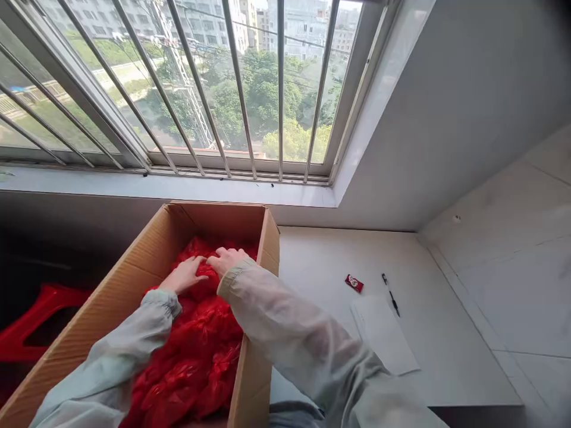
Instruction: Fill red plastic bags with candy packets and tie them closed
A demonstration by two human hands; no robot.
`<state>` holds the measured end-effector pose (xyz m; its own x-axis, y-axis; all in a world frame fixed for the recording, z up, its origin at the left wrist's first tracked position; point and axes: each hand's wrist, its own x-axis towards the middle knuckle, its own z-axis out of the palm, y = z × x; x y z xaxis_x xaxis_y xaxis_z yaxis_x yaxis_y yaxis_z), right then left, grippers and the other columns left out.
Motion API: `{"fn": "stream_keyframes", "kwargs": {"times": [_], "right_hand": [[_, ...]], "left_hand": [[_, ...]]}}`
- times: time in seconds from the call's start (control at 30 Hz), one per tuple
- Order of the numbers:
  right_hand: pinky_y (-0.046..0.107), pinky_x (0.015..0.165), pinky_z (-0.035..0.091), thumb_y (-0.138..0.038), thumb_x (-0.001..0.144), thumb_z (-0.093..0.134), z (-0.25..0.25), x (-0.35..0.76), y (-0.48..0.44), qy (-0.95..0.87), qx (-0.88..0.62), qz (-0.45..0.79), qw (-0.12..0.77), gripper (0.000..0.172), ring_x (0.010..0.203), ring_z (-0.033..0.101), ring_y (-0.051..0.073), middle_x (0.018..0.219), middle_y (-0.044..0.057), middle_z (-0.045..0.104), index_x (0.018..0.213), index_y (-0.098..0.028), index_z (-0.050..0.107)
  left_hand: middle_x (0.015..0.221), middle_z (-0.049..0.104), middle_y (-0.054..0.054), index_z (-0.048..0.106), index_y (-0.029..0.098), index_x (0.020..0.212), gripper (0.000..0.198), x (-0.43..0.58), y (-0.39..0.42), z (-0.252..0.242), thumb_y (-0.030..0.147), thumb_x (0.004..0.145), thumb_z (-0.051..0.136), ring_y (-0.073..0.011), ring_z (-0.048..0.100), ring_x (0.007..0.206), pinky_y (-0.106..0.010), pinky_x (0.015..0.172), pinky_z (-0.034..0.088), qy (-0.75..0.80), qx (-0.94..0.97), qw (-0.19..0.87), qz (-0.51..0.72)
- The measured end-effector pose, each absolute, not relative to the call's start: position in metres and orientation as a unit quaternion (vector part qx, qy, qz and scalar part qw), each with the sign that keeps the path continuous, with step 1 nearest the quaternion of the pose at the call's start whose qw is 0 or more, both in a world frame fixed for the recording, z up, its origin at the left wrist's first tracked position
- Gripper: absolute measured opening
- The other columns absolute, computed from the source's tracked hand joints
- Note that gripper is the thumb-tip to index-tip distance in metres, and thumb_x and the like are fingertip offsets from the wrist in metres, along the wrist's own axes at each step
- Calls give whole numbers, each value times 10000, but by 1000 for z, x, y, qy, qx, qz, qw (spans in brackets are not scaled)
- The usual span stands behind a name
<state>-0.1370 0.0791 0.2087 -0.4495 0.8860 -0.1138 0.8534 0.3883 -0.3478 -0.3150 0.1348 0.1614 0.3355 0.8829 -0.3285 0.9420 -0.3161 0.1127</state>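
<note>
A tall brown cardboard box [129, 261] stands open in front of me, with crumpled, shiny red plastic bags [196, 351] heaped inside. Both my hands reach into its far half. My left hand [185, 275] lies on the red plastic, thumb and fingers apart. Close beside it, my right hand [227, 259] rests on the heap with its fingers bent downward and slightly spread; its palm side is hidden. Neither hand visibly grips anything. Loose, pale sleeves cover both forearms, and the right one crosses over the box's right wall.
Right of the box, a white tabletop [321, 255] carries a small red packet [354, 283], a black pen [391, 295] and white paper [386, 336]. A red plastic stool-like object [49, 303] stands at left. Beyond the box are a sill [187, 187] and a barred window.
</note>
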Motion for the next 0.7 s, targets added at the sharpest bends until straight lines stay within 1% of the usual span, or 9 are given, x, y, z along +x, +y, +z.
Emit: {"fn": "stream_keyframes", "kwargs": {"times": [0.1, 0.17, 0.23, 0.33, 0.4, 0.47, 0.53, 0.63, 0.7], "right_hand": [[263, 832, 493, -252, 940, 429, 207, -87, 42, -778, -568, 183, 195, 280, 1051, 594, 146, 1197, -21, 621, 1164, -305, 588], [201, 838, 470, -257, 921, 457, 195, -34, 9, -631, -680, 197, 317, 240, 987, 618, 105, 1086, -50, 669, 1062, -315, 643], [230, 789, 486, -264, 929, 418, 176, 31, -28, -544, -758, 194, 303, 260, 872, 645, 120, 1010, -4, 684, 1079, -253, 630], [317, 787, 489, -243, 869, 526, 138, 130, -87, -410, -862, 195, 228, 192, 750, 646, 166, 882, 47, 685, 1006, -165, 634], [343, 785, 491, -251, 885, 531, 112, 183, -123, -329, -908, 200, 168, 154, 774, 636, 178, 851, 61, 672, 928, -148, 637], [355, 798, 504, -284, 911, 542, 86, 223, -149, -266, -933, 213, 113, 166, 830, 622, 159, 933, 54, 656, 958, -146, 623], [361, 809, 519, -323, 922, 545, 59, 252, -164, -234, -941, 232, 71, 215, 889, 617, 157, 1034, 58, 637, 1034, -152, 610], [388, 826, 526, -353, 919, 550, 17, 280, -169, -216, -942, 257, 29, 292, 954, 613, 182, 1112, 73, 613, 1122, -146, 584], [403, 838, 522, -373, 917, 549, -10, 292, -165, -219, -938, 269, 18, 327, 980, 607, 194, 1142, 81, 601, 1153, -147, 570]], "left_hand": [[1286, 560, -170, 514, 74, 1246, 486, -295, 120, 203, 349, 846, 492, -300, 518, 1198, -405, 1053, 374, 523, 837, 154, -44], [1307, 556, -95, 503, 145, 1283, 494, -277, 98, 235, 441, 891, 447, -260, 504, 1214, -379, 1079, 348, 472, 865, 170, -3], [1297, 567, -61, 547, 220, 1248, 454, -256, 65, 261, 490, 896, 452, -268, 537, 1177, -415, 1058, 379, 413, 893, 180, 14], [1373, 505, -76, 569, 265, 1231, 350, -223, 3, 271, 375, 910, 482, -282, 535, 1200, -433, 1003, 446, 365, 913, 180, 30], [1452, 429, -99, 627, 276, 1157, 325, -204, -37, 259, 235, 836, 599, -358, 331, 1370, -559, 1042, 374, 372, 918, 141, 15], [1512, 332, -135, 646, 270, 1137, 406, -189, -68, 238, 137, 754, 668, -427, 195, 1408, -659, 1002, 343, 406, 906, 106, -60], [1519, 290, -186, 658, 231, 1138, 454, -180, -88, 216, 99, 705, 698, -484, 148, 1395, -702, 963, 338, 463, 876, 69, -117], [1496, 344, -170, 704, 205, 1067, 423, -172, -102, 190, 72, 666, 711, -544, 115, 1368, -763, 952, 275, 505, 848, 3, -162], [1465, 406, -158, 719, 197, 1042, 369, -167, -106, 181, 99, 687, 703, -565, 109, 1357, -759, 975, 246, 511, 844, -35, -158]]}}
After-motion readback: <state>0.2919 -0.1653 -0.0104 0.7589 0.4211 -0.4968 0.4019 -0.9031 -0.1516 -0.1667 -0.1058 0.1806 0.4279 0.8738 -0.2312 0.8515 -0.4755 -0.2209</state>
